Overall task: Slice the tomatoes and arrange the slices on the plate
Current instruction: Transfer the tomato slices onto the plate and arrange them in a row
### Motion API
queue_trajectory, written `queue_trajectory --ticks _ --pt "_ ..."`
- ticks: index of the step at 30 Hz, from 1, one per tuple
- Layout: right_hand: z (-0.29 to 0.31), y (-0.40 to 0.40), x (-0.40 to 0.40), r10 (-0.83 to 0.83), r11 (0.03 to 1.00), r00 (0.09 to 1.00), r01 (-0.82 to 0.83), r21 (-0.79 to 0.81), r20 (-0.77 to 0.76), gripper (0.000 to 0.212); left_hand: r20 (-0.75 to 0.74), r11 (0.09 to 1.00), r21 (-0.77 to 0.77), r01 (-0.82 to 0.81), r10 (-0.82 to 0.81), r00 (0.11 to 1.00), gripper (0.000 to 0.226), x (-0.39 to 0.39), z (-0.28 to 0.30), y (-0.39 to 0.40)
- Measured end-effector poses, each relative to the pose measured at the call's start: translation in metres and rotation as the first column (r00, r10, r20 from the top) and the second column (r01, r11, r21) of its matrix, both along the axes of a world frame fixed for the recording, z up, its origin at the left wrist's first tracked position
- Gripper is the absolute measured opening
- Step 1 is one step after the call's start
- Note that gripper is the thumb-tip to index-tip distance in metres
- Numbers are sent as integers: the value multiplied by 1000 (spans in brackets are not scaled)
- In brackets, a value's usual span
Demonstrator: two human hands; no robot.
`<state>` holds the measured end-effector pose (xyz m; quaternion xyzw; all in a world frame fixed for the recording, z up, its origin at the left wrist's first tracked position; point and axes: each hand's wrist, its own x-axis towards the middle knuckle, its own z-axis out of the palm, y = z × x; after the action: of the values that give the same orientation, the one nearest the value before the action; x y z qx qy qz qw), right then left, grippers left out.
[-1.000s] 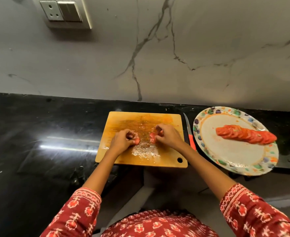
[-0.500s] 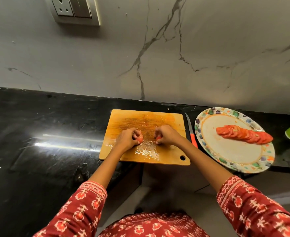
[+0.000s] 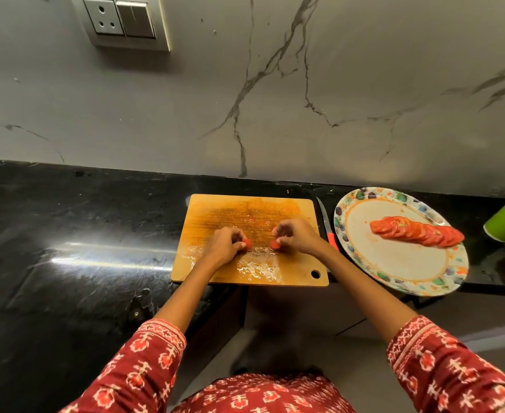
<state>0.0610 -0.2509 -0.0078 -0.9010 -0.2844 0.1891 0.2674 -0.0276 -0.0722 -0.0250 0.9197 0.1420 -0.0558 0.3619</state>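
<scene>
The two hands have stayed low over the wooden board [image 3: 245, 210] for the last second, and they have hardly moved. What has changed is small: the bits of tomato looked a little bigger a second ago, and now the fingers cover more of them. I think the cutting is done for now and the person is gathering the last pieces to carry to the plate.

The left hand [image 3: 224, 244] is curled, with its fingers pinched together on a small red tomato piece [image 3: 247, 243]. The piece sits low, right on the wet part of the board. The right hand [image 3: 297, 236] is curled too, and its fingertips pinch another red tomato slice [image 3: 274, 244]. A bit more red peeks out by its far fingers, but I cannot tell if that is one more piece. The two hands are near each other, not touching.

The knife [image 3: 325, 225] lies on the black surface [image 3: 81, 234], between the board and the plate [image 3: 364, 263]. Nobody holds it. On the plate, to the right, a neat row of tomato slices [image 3: 416, 232] leans one on the next. There is lots of bare plate on the near side for more.
</scene>
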Motion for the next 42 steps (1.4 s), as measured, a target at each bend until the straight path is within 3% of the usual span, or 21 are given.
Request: queue_trajectory --ticks 6,13,17,19,21,23,28,37,42 --pt "-3 12 -4 169 968 967 -127 -214 190 23 13 1000 -18 10 -10 1000 9 -1 5 -3" --pt "0 11 -2 198 937 975 -157 -313 103 25 38 999 -37 24 -23 999 6 -4 0 0" --pt "-3 0 -2 161 962 986 -147 -231 43 16 48 998 48 36 -39 998 16 -6 -5 -4" --pt "-3 -7 0 136 978 991 -131 -164 20 15 114 992 125 15 -29 993 30 -5 -5 -9" --pt "-2 -12 1 114 989 993 -113 -99 0 15 181 995 96 29 -46 982 39 0 -3 -18" --pt "0 -16 1 97 994 994 -99 -44 -47 16 188 995 22 100 -102 977 37 5 -1 -29" --pt "7 -27 0 49 998 993 -46 35 -111 15 225 986 30 163 -166 960 16 18 0 -53" --pt "-1 -55 3 -23 997 995 30 73 -102 11 154 965 17 263 -262 953 18 39 -2 -82" --pt "5 -86 21 -108 971 973 148 189 -206 13 143 972 -49 230 -221 965 19 51 -2 -89"
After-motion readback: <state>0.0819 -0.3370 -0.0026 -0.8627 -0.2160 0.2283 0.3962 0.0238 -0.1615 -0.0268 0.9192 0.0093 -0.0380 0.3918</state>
